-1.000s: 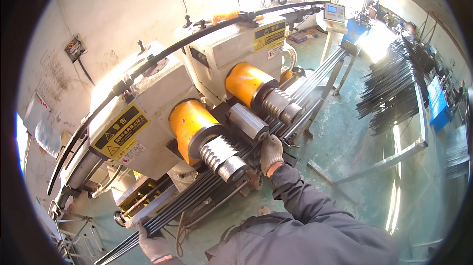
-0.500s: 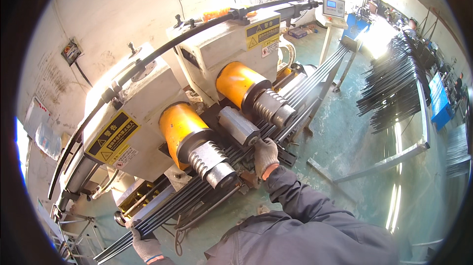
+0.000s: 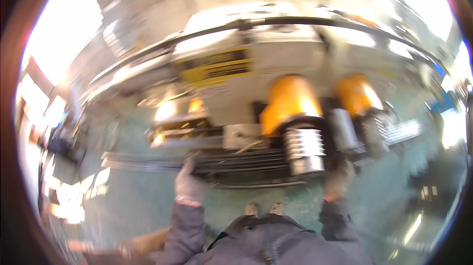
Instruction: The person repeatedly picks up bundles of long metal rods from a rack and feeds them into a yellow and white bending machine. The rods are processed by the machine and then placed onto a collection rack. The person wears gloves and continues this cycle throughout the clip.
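My left hand (image 3: 189, 183), in a pale work glove, has its fingers hooked over a bundle of long dark metal rods (image 3: 241, 162). The rods lie across the front of a machine. My right hand (image 3: 339, 179), also gloved, is at the near edge of the machine, just below a grey faceted metal block (image 3: 346, 129); blur hides its fingers. That block sits between two orange cylinders, the left one (image 3: 291, 100) and the right one (image 3: 359, 92). Each cylinder has a ridged metal end (image 3: 304, 149) facing me.
The pale machine housing (image 3: 286, 48) carries a yellow and black warning label (image 3: 214, 66). A dark hose (image 3: 288, 20) arches over its top. Below my hands is a green floor (image 3: 290, 215), with my shoes (image 3: 263, 209) on it. Bright openings glare at the left.
The view has swung left and is smeared by motion. Both gloved hands are still at the machine's front, and the left one is still at the rods.
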Available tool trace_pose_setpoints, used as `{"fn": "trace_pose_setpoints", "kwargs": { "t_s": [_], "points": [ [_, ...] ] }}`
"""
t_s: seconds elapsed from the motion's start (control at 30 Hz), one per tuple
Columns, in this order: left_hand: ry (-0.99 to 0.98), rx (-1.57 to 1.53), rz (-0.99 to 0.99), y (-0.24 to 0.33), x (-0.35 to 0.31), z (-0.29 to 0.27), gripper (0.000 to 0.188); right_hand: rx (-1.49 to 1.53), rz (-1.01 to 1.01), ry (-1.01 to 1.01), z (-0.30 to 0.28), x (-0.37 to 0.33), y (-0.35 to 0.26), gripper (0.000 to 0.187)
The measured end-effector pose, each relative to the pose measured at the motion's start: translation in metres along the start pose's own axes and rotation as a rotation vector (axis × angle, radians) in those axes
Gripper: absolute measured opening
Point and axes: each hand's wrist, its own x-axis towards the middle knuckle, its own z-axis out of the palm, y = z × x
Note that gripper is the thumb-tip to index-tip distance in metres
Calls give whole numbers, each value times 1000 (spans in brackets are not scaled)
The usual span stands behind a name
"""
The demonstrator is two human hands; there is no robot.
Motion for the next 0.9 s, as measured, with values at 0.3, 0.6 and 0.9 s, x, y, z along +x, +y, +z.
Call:
{"fn": "trace_pose_setpoints", "kwargs": {
  "t_s": [0.3,0.6,0.9],
  "points": [
    [315,-226,222,113,15,-74,28,479,1051,10,-41,-80,-24,67],
    [423,-106,469,321,59,-275,33,-8,736,-166,-3,-247,6,64],
    [354,129,442,405,59,-349,55,-56,1302,-346,0,-328,28,45]
  ]
}}
